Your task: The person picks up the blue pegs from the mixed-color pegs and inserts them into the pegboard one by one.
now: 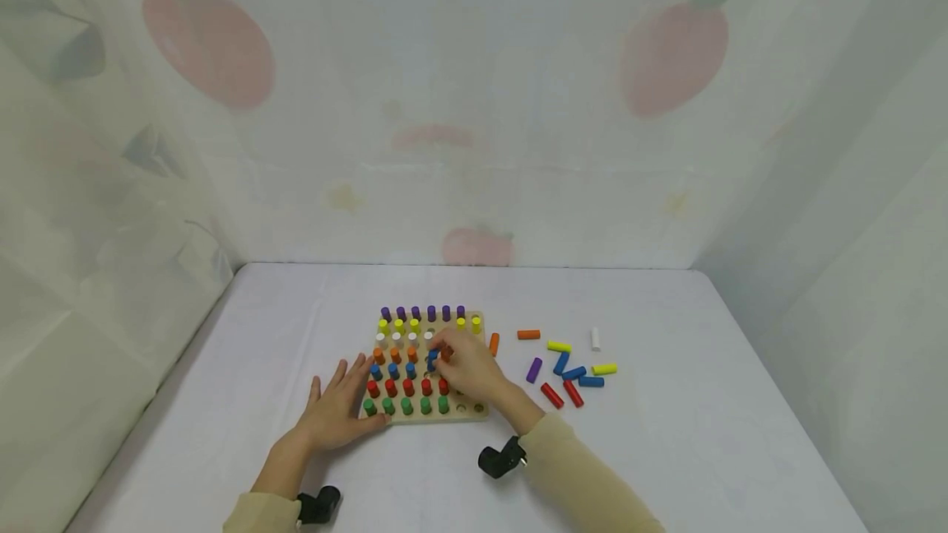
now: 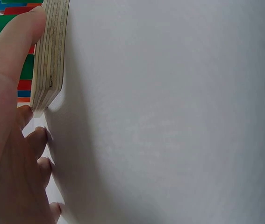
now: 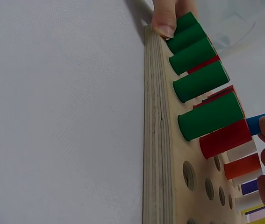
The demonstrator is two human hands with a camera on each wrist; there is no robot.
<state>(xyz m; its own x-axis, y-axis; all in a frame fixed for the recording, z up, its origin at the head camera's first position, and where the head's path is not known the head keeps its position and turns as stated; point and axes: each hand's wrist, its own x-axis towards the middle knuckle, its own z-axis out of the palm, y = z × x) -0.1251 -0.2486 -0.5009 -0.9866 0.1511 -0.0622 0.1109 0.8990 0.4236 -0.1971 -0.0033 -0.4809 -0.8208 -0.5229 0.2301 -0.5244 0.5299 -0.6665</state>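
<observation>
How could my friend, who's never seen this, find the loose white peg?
On the white table, find the wooden board. Look right of it, to the scattered loose pegs. The white peg lies toward the back there, the only white one among coloured neighbours.
</observation>
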